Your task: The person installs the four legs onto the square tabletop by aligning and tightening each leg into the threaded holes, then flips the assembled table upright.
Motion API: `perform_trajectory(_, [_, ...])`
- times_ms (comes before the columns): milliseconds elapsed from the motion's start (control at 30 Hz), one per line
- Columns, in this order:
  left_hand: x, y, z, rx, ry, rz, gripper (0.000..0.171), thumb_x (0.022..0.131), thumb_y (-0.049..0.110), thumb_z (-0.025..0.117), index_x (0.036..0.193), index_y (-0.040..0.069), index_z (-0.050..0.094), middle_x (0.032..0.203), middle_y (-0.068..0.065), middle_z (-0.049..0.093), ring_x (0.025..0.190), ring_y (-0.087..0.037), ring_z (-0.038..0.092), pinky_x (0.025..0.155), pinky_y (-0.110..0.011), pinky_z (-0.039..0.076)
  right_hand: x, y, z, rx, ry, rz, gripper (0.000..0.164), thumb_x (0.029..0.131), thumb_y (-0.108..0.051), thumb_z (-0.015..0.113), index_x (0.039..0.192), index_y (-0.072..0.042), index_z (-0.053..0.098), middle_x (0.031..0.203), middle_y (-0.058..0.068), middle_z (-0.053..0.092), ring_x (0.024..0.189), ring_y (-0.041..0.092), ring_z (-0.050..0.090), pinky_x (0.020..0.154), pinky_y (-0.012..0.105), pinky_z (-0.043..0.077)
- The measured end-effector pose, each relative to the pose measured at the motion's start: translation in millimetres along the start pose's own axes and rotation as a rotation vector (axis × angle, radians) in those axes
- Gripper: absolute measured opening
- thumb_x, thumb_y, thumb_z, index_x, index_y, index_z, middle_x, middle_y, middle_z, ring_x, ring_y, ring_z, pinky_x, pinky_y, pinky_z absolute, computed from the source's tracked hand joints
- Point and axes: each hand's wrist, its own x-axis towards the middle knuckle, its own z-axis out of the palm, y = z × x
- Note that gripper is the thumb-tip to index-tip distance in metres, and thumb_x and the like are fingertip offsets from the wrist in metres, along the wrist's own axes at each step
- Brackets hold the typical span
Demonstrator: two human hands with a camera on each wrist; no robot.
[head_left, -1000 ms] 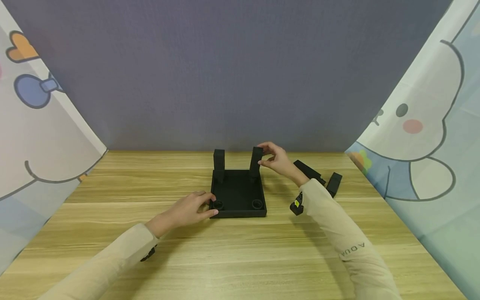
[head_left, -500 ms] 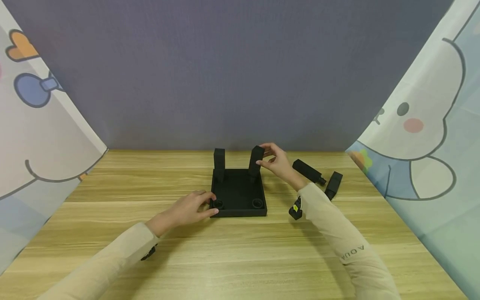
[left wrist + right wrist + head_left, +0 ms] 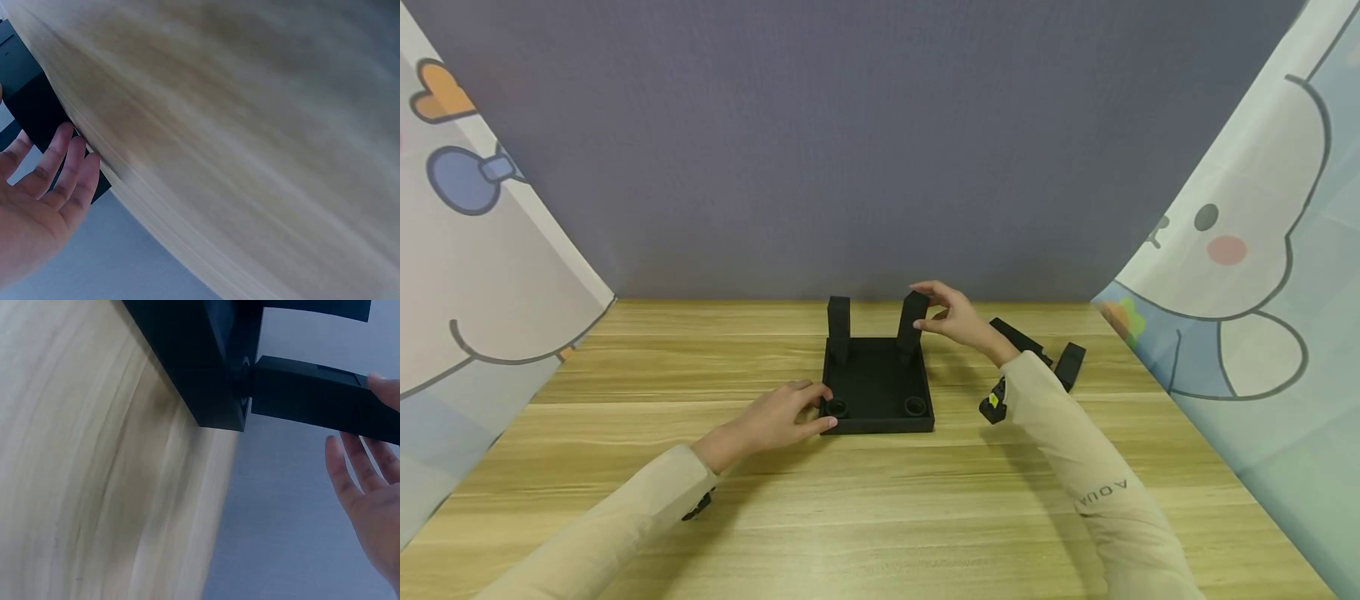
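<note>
A shallow square black tray (image 3: pixel 880 425) lies on the table, with round sockets at its near corners. Two black square legs stand at its far corners. The far-left leg (image 3: pixel 838 325) is upright. My right hand (image 3: pixel 955 319) pinches the upper part of the far-right leg (image 3: pixel 912 325), which leans slightly right. In the right wrist view, this leg (image 3: pixel 306 394) meets a round socket at the tray's corner, thumb and fingers on opposite sides. My left hand (image 3: pixel 778 417) grips the near-left corner; in the left wrist view its fingers (image 3: pixel 75 169) lie along the tray's side.
Two loose black legs, one (image 3: pixel 1018 340) and another (image 3: pixel 1071 362), lie on the table to the right, partly behind my right forearm. A small black device (image 3: pixel 992 404) with a yellow mark shows at the right cuff. A grey panel (image 3: pixel 880 150) stands behind the table.
The far-right leg has turned about its length and its top has tipped slightly right. My right fingers have shifted on it. The left hand and the tray stay put.
</note>
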Motion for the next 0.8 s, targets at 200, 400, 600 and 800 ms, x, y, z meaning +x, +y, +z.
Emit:
perform_trajectory(200, [-0.1,-0.6,0.3,0.001,0.002,0.005,0.041,0.088,0.046,0.055,0.115,0.015,0.057,0.102,-0.004,0.062,0.086,-0.013,0.060,0.069,-0.028,0.051,2.2,6.7,1.1,0.000,0.023,-0.004,0.052,0.082,0.000,0.065,0.130,0.001,0.044,0.129,0.022,0.047,0.106,0.038,0.052,0.080,0.045,0.050])
perform_trajectory(400, [-0.3,-0.2,-0.6,0.004,0.005,0.013,0.041,0.088,0.046,0.055,0.115,0.014,0.057,0.100,-0.004,0.062,0.085,-0.013,0.060,0.069,-0.028,0.051,4.6,33.1,14.4,-0.011,0.178,-0.003,0.053,0.079,-0.009,0.070,0.126,-0.003,0.047,0.125,0.018,0.050,0.102,0.033,0.054,0.078,0.043,0.050])
perform_trajectory(600, [-0.5,0.1,-0.4,0.012,0.011,0.018,0.041,0.088,0.045,0.055,0.115,0.014,0.057,0.099,-0.003,0.062,0.082,-0.012,0.059,0.069,-0.028,0.051,4.7,40.5,22.4,-0.001,0.256,-0.023,0.055,0.077,-0.011,0.073,0.125,-0.003,0.047,0.125,0.016,0.049,0.101,0.030,0.053,0.077,0.045,0.051])
perform_trajectory(800, [-0.9,0.3,0.0,0.011,0.010,0.007,0.040,0.088,0.045,0.056,0.114,0.015,0.057,0.099,-0.003,0.062,0.082,-0.011,0.059,0.067,-0.027,0.050,5.7,38.0,18.4,0.011,0.215,-0.015,0.057,0.077,-0.010,0.073,0.127,-0.002,0.045,0.127,0.018,0.047,0.106,0.031,0.051,0.080,0.049,0.049])
